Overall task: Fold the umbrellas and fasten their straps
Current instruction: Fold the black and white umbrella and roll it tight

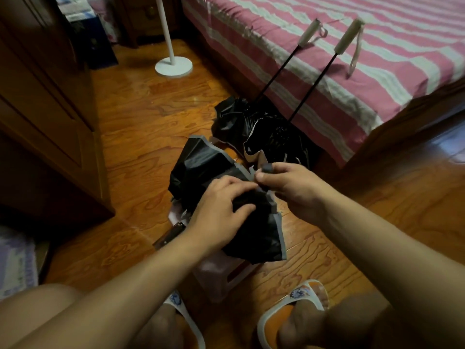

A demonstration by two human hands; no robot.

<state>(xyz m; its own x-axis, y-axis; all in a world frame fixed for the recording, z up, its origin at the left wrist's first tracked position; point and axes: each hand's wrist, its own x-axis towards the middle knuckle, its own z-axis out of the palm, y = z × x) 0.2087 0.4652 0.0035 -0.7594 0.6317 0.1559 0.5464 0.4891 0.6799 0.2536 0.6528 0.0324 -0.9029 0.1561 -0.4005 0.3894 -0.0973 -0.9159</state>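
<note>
Both hands work a crumpled black umbrella with a grey-edged fabric canopy [216, 170] at mid-frame, over glossy orange wood-grain floorboards [130, 137].

Lowest in frame sit white-strapped orange slippers [297, 306]. Above them, the left hand [219, 210] lies on the slack cloth, fingers curled and thumb clasping a fold, hiding part of it; the right hand [289, 187] pinches a grey edge piece between thumb and fingers. Beyond, two more black umbrellas [254, 127] lean their white handles onto a pink-and-white striped bed [377, 46]; a white round-based stand [173, 64] stands upper left.
</note>
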